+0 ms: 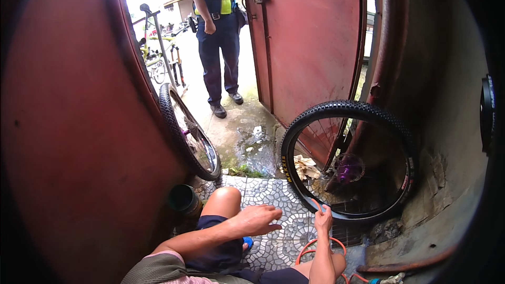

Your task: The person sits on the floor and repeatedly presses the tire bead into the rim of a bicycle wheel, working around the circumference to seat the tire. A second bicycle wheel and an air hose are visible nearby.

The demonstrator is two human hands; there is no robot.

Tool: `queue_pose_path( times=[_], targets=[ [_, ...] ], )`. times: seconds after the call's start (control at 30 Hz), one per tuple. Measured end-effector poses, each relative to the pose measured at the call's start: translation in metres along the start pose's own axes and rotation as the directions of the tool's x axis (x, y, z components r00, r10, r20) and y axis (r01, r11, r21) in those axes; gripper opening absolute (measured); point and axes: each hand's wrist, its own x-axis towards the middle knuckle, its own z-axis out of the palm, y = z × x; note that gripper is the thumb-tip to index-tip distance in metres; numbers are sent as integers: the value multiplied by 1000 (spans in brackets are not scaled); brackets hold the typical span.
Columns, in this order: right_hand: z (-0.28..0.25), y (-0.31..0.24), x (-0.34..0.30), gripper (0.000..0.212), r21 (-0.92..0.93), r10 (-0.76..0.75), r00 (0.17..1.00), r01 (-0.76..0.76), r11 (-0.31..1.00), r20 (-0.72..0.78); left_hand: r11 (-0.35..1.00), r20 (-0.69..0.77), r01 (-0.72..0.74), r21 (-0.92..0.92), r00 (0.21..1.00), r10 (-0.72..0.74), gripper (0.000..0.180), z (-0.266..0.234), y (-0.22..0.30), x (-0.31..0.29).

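Note:
My right hand (pixel 323 220) is closed around an orange hose (pixel 316 204), its end pointing at the lower left of a bicycle wheel (pixel 347 169). The wheel stands upright at the right, with a knobby black tyre (pixel 344 108), a purple hub and a disc rotor. From my hand the hose loops down beside my right knee to the lower edge. My left hand (pixel 256 221) holds nothing; its fingers stretch toward the wheel without touching it, above my bent left leg.
Against the red wall (pixel 79 100) leans a second wheel (pixel 189 131). A dark bucket (pixel 184 199) stands by my left knee. A red metal door (pixel 315 47) stands ajar. Outside, a person in uniform (pixel 218 37) stands near parked bicycles (pixel 158 55). Stone-patterned tiles (pixel 271 194) lie underfoot.

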Motion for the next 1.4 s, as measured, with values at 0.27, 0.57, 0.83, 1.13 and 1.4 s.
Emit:
queue_pose_path(
  times=[0.27,0.57,0.83,1.13,1.4],
  targets=[
    [-35,-41,-10,37,-4,-155,986,156,988,64,746,-160,-143,-650,986,49,50,-8,-69,18],
    [-59,19,-29,37,-38,27,998,-30,999,-63,367,-611,-643,-672,762,216,54,-323,-185,21],
    [-34,26,-34,33,-84,-107,990,100,991,-93,736,57,-215,-641,944,325,99,-318,-137,135],
    [-61,11,-43,35,-63,74,996,-71,996,53,749,391,-132,-649,787,477,81,-173,-82,182],
    [-56,6,-49,37,12,158,986,-159,987,55,967,470,-114,-227,857,212,56,15,-149,197]
  ],
)
